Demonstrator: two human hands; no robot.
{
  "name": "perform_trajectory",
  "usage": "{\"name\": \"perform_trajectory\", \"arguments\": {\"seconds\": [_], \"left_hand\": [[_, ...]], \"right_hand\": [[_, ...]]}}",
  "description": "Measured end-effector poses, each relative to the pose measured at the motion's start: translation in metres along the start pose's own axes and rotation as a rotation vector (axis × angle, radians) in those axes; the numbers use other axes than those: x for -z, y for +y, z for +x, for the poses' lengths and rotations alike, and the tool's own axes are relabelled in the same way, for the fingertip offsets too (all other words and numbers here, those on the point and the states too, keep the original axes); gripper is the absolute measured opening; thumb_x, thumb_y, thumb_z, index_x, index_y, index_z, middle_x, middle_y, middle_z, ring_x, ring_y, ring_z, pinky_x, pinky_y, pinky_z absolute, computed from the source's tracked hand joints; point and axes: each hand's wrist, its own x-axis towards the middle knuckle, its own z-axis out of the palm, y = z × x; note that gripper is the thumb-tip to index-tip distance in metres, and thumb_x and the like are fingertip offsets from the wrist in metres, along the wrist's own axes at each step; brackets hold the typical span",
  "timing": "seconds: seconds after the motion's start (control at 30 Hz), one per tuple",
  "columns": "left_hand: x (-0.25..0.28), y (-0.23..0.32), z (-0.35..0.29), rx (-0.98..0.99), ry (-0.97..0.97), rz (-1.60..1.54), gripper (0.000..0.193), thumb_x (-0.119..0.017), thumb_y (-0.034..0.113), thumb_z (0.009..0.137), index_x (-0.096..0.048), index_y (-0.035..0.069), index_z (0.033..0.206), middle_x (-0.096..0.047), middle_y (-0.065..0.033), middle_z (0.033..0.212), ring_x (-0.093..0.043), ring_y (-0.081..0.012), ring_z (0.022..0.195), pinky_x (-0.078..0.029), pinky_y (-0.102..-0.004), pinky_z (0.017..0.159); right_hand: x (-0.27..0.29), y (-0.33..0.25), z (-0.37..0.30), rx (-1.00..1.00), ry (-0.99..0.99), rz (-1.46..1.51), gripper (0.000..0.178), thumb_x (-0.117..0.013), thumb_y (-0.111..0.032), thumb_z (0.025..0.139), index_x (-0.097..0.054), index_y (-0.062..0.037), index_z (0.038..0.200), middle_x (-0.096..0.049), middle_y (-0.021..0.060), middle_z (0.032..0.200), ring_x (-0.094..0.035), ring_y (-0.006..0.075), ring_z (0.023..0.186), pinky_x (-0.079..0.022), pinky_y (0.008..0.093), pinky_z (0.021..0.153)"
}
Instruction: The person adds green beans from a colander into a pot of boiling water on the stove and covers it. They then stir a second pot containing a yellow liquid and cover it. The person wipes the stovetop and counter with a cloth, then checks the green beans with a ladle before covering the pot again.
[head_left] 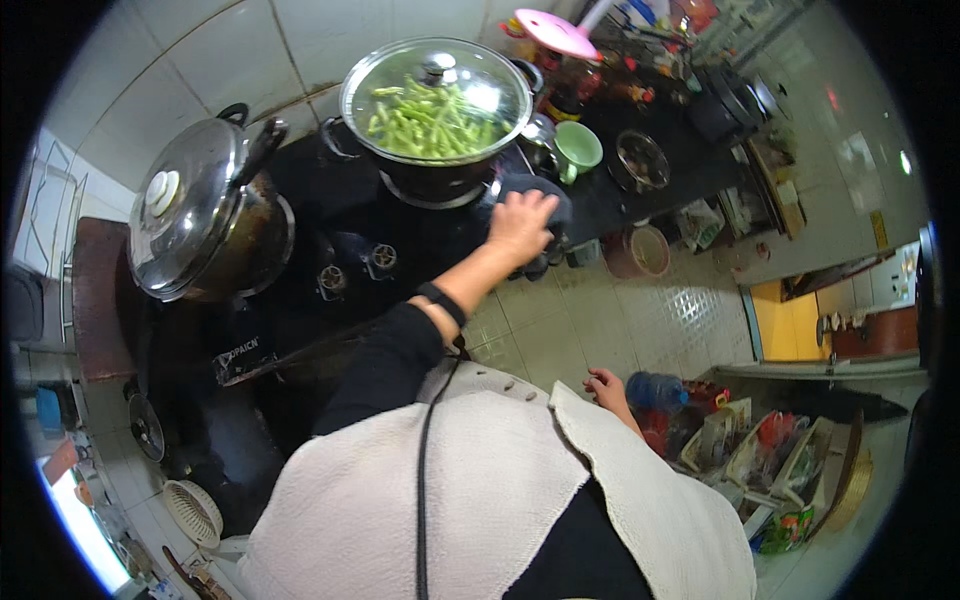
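Note:
My left hand (522, 228) reaches over the front edge of the black stove counter, its fingers bent over a dark grey, soft-looking cloth (556, 207). Part of the cloth is hidden under the hand. Just beyond it stands a dark two-handled pot (425, 172) on a burner. A domed glass lid (438, 75) covers this pot, and green beans, cut or whole, show through it. Low at my right side hangs my right hand (606, 388), fingers loosely bent and apart, with nothing in it.
A large steel pot (205, 245) with a lid stands on the left burner. Right of the bean pot are a light green cup (578, 148), a small round dish (642, 160) and bottles. A pinkish bucket (640, 252) stands on the floor; storage baskets (765, 450) fill the lower right.

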Motion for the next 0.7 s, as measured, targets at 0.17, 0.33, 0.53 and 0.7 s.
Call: {"name": "perform_trajectory", "arguments": {"seconds": [0.17, 0.33, 0.53, 0.7], "left_hand": [[-0.019, -0.004, -0.020, -0.161, -0.070, 0.264, 0.052, -0.071, 0.022, 0.070, -0.057, 0.018, 0.121, -0.053, -0.0069, 0.118, -0.048, -0.0283, 0.113, -0.041, -0.0485, 0.087], [0.019, -0.030, -0.070, -0.088, -0.208, 0.092, 0.037, -0.067, 0.013, 0.069, -0.065, 0.016, 0.106, -0.057, -0.0060, 0.105, -0.052, -0.0290, 0.108, -0.046, -0.0449, 0.083], [0.131, -0.083, -0.094, 0.280, -0.053, -0.537, 0.037, -0.057, 0.005, 0.066, -0.068, 0.001, 0.101, -0.070, -0.0161, 0.091, -0.067, -0.0233, 0.083, -0.051, -0.0322, 0.077], [0.197, -0.157, -0.113, 0.661, 0.167, -0.199, 0.036, -0.059, 0.017, 0.071, -0.069, 0.006, 0.104, -0.067, -0.0212, 0.098, -0.064, -0.0367, 0.094, -0.050, -0.0404, 0.083]], "right_hand": [[0.002, -0.015, 0.000, 0.039, -0.024, -0.038, 0.032, -0.054, -0.010, 0.088, -0.058, -0.0048, 0.119, -0.069, 0.0065, 0.092, -0.065, 0.0144, 0.077, -0.045, 0.0263, 0.056], [0.008, -0.007, 0.003, -0.024, -0.045, -0.046, 0.033, -0.054, -0.011, 0.089, -0.057, -0.0052, 0.121, -0.069, 0.0070, 0.094, -0.065, 0.0149, 0.078, -0.045, 0.0265, 0.058], [0.001, -0.022, 0.030, 0.017, -0.080, -0.069, 0.032, -0.053, -0.011, 0.089, -0.058, -0.0054, 0.120, -0.069, 0.0075, 0.094, -0.065, 0.0156, 0.079, -0.046, 0.0283, 0.059], [-0.005, -0.031, 0.045, 0.065, -0.094, -0.052, 0.031, -0.053, -0.011, 0.089, -0.058, -0.0055, 0.118, -0.069, 0.0082, 0.093, -0.065, 0.0156, 0.077, -0.046, 0.0280, 0.057]]}}
